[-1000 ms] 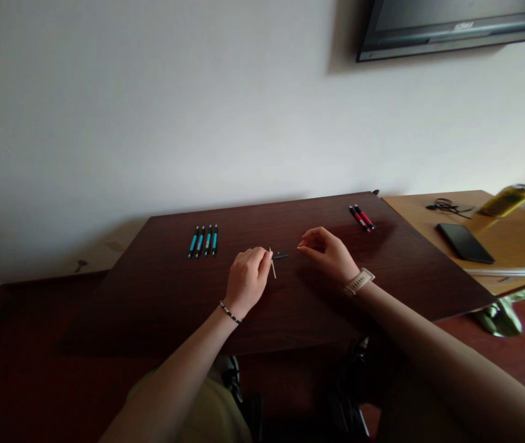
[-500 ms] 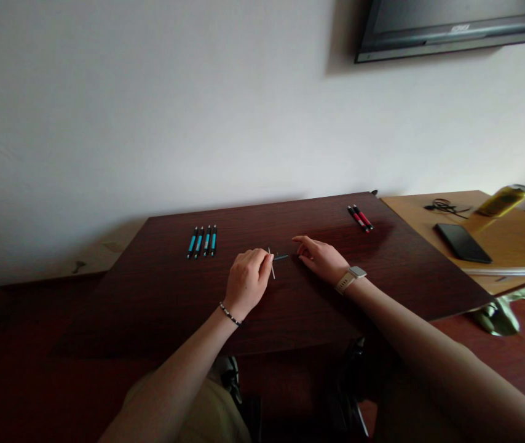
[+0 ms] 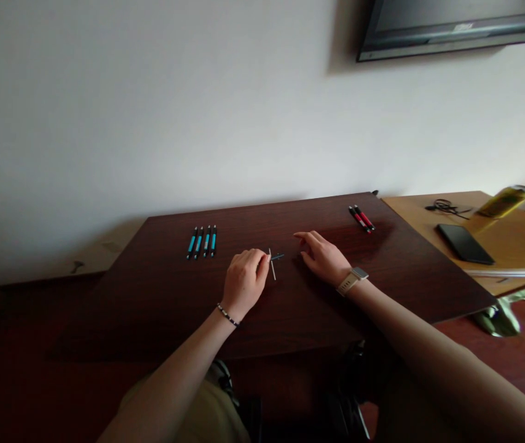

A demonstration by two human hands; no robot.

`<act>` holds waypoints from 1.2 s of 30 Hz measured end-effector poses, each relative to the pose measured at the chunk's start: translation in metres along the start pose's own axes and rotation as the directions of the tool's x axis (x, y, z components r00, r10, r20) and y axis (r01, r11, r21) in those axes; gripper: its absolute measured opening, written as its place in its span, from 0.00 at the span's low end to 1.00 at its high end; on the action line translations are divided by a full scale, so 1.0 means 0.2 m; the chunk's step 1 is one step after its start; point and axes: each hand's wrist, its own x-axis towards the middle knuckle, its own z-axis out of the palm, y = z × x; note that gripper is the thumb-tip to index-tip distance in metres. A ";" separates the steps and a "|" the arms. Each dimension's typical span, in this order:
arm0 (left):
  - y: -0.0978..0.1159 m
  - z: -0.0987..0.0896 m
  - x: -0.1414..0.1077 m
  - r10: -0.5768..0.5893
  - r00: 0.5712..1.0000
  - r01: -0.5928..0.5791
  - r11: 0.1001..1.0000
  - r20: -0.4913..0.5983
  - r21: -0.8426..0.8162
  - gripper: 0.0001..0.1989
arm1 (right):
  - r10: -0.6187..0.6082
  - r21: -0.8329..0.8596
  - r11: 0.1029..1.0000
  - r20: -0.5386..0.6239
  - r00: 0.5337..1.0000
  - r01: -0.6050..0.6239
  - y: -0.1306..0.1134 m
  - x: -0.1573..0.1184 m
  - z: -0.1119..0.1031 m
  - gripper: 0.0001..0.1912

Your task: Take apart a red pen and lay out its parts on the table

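My left hand (image 3: 245, 275) is closed in a pinch near the middle of the dark wooden table (image 3: 308, 307). From its fingertips a thin dark bluish stick (image 3: 278, 256) points to the right; its exact kind is too small to make out. A thin white stick (image 3: 273, 269) lies across it, just beyond the fingertips. To the right, my right hand (image 3: 321, 257) rests over the table with its index finger stretched out and the others loosely bent, holding nothing. Several blue-and-black pens (image 3: 201, 242) lie in a row left of my hands. Two red-and-black pens (image 3: 361, 219) lie at the far right.
A lighter wooden side table (image 3: 516, 243) adjoins on the right. On it are a black phone-like slab (image 3: 464, 243), a coiled black cable (image 3: 446, 207) and a yellow can (image 3: 506, 201). A television (image 3: 456, 34) hangs on the wall behind.
My left hand has shifted slightly left, and the dark stick has moved left with it across the white stick. My right hand has barely moved.
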 end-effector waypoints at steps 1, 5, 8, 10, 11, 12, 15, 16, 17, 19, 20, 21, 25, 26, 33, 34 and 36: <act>0.00 0.00 0.00 -0.003 1.000 0.003 1.000 -0.009 0.000 0.13 | -0.003 0.011 1.000 -0.024 1.000 0.003 -0.02 0.00 -0.01 0.27; 0.01 -0.01 0.00 -0.011 0.999 0.012 1.000 -0.036 0.014 0.11 | -0.015 0.173 0.985 -0.043 0.999 0.022 -0.10 -0.01 -0.03 0.24; 0.01 0.00 0.01 -0.020 0.999 0.021 1.000 -0.039 0.015 0.09 | -0.029 0.289 0.957 -0.023 0.999 0.034 -0.17 -0.02 -0.04 0.25; 0.02 0.01 0.01 -0.021 0.999 0.021 1.000 -0.033 0.009 0.09 | -0.033 0.335 0.942 -0.008 0.999 0.034 -0.21 -0.03 -0.04 0.26; 0.02 0.01 0.01 -0.019 0.999 0.019 1.000 -0.030 0.004 0.09 | -0.036 0.346 0.938 -0.007 0.999 0.036 -0.22 -0.04 -0.04 0.26; 0.02 0.01 0.01 -0.016 0.999 0.016 1.000 -0.028 -0.001 0.08 | -0.036 0.353 0.935 -0.010 0.999 0.037 -0.23 -0.04 -0.04 0.26; 0.03 0.02 0.01 -0.011 1.000 0.011 1.000 -0.025 -0.010 0.08 | -0.042 0.360 0.932 -0.019 0.999 0.046 -0.24 -0.04 -0.03 0.27; 0.03 0.03 0.01 -0.009 1.000 0.008 1.000 -0.019 -0.010 0.08 | -0.048 0.355 0.933 -0.017 0.999 0.051 -0.23 -0.04 -0.03 0.27; 0.03 0.03 0.01 -0.006 1.000 0.006 1.000 -0.010 -0.010 0.08 | -0.061 0.346 0.936 -0.014 0.998 0.062 -0.23 -0.04 -0.03 0.28; 0.03 0.05 0.00 0.006 1.000 -0.005 1.000 0.017 -0.015 0.07 | -0.103 0.315 0.944 0.000 0.995 0.097 -0.23 -0.04 -0.03 0.29; 0.04 0.05 -0.01 0.014 0.999 -0.013 1.000 0.031 -0.020 0.07 | -0.126 0.299 0.947 0.010 0.992 0.117 -0.23 -0.04 -0.03 0.30; 0.04 0.06 -0.01 0.022 0.999 -0.021 0.999 0.043 -0.026 0.08 | -0.146 0.286 0.949 0.018 0.989 0.135 -0.23 -0.04 -0.03 0.30; 0.06 0.08 -0.02 0.031 0.998 -0.029 0.999 0.062 -0.036 0.09 | -0.169 0.277 0.948 0.019 0.985 0.157 -0.23 -0.04 -0.03 0.30; 0.06 0.08 -0.02 0.033 0.997 -0.031 0.999 0.065 -0.037 0.09 | -0.166 0.277 0.948 0.016 0.986 0.155 -0.23 -0.04 -0.03 0.30; 0.08 0.05 -0.02 0.075 0.993 -0.073 0.997 0.092 -0.027 0.11 | -0.145 0.270 0.954 0.034 0.989 0.130 -0.22 -0.05 -0.03 0.30; 0.08 0.05 -0.02 0.082 0.992 -0.080 0.997 0.098 -0.021 0.11 | -0.141 0.268 0.955 0.031 0.990 0.127 -0.22 -0.05 -0.03 0.31; 0.09 0.05 -0.02 0.097 0.989 -0.097 0.995 0.115 -0.006 0.13 | -0.132 0.249 0.961 0.019 0.991 0.124 -0.19 -0.04 -0.03 0.32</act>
